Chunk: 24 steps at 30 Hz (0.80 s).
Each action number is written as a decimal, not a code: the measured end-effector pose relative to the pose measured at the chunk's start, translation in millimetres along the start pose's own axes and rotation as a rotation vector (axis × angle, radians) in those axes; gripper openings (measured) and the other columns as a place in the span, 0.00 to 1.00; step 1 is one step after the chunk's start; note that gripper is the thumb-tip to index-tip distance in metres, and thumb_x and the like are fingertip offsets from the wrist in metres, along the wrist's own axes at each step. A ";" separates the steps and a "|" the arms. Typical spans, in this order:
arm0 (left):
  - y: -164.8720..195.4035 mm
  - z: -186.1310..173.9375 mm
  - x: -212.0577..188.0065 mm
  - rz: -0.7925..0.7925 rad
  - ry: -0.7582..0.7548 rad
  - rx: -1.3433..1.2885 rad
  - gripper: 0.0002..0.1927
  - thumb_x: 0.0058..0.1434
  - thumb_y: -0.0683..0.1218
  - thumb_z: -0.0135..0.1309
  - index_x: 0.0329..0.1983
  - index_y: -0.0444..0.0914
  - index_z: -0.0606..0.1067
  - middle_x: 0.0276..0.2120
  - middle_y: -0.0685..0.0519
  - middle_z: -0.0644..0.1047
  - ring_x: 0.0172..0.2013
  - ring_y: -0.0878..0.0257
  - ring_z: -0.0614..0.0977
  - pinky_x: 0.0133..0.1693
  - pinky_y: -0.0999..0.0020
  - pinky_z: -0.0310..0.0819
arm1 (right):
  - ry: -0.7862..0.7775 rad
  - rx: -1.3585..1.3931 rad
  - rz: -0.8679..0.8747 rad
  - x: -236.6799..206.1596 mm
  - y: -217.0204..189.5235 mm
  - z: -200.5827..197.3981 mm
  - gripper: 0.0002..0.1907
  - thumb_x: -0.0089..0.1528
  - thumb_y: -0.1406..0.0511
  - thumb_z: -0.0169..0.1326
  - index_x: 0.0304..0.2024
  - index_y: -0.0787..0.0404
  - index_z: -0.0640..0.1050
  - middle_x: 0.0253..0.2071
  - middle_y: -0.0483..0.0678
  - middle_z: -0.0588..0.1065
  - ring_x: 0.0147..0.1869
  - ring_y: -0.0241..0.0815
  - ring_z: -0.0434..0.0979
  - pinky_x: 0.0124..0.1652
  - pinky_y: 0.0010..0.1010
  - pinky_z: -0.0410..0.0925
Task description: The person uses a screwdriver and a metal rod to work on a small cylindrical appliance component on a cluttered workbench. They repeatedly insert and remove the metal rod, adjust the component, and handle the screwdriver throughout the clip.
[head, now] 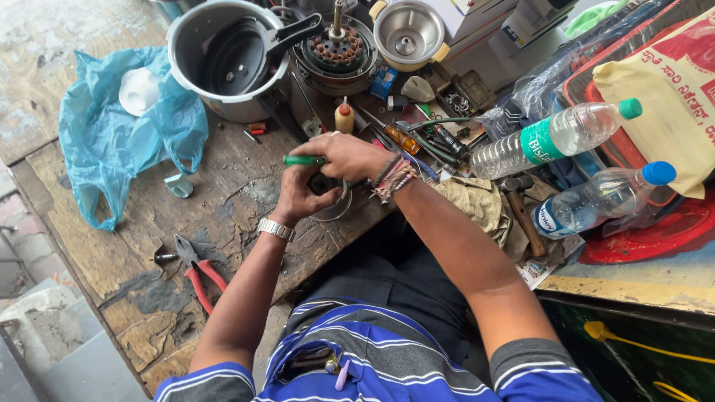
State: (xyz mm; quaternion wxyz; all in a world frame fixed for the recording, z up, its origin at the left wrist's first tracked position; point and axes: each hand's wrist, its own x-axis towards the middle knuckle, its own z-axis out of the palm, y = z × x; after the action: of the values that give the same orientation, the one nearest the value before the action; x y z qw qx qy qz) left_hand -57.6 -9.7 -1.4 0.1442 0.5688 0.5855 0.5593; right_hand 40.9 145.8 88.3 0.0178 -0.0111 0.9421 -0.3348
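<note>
My right hand (348, 155) grips a green-handled screwdriver (302, 160) and reaches across over my left hand. My left hand (299, 197), with a metal watch on its wrist, holds a small round metal part (335, 208) against the worn wooden workbench (134, 246). The screwdriver's tip is hidden behind my fingers. Both hands are together at the middle of the bench's near edge.
Red-handled pliers (199, 275) lie near the bench's front left. A blue plastic bag (112, 134) is at left, a pressure cooker pot (223, 56) and motor winding (337, 48) behind. Two plastic water bottles (555, 138) (596, 199), a hammer (525, 216) and loose tools lie right.
</note>
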 end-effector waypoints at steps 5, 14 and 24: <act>-31.3 4.8 -12.1 -0.078 -0.055 0.069 0.33 0.46 0.56 0.71 0.52 0.35 0.77 0.47 0.45 0.81 0.48 0.54 0.83 0.50 0.60 0.78 | -0.152 -0.764 0.157 3.9 -65.1 1.0 0.16 0.57 0.63 0.61 0.48 0.51 0.83 0.63 0.54 0.72 0.79 0.59 0.52 0.68 0.69 0.41; -61.5 15.4 -23.6 -0.333 -0.015 -0.405 0.21 0.64 0.50 0.55 0.58 0.37 0.73 0.57 0.46 0.73 0.56 0.57 0.76 0.54 0.62 0.79 | 0.482 -0.690 -0.130 -31.1 -92.5 71.8 0.14 0.63 0.56 0.53 0.41 0.56 0.83 0.61 0.57 0.76 0.74 0.60 0.61 0.69 0.65 0.39; -35.2 8.6 -2.3 -0.081 -0.030 0.071 0.12 0.62 0.45 0.57 0.46 0.37 0.80 0.52 0.50 0.78 0.52 0.58 0.81 0.54 0.65 0.79 | 0.679 -0.721 -0.084 -34.8 -81.6 81.8 0.17 0.66 0.64 0.54 0.57 0.50 0.78 0.41 0.43 0.75 0.50 0.40 0.73 0.61 0.41 0.56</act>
State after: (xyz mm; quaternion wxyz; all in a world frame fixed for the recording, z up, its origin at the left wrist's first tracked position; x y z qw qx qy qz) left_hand -67.8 2.3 -34.1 0.1550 0.5577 0.6253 0.5234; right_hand 79.7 32.1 77.3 -0.3086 0.0552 0.9492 0.0271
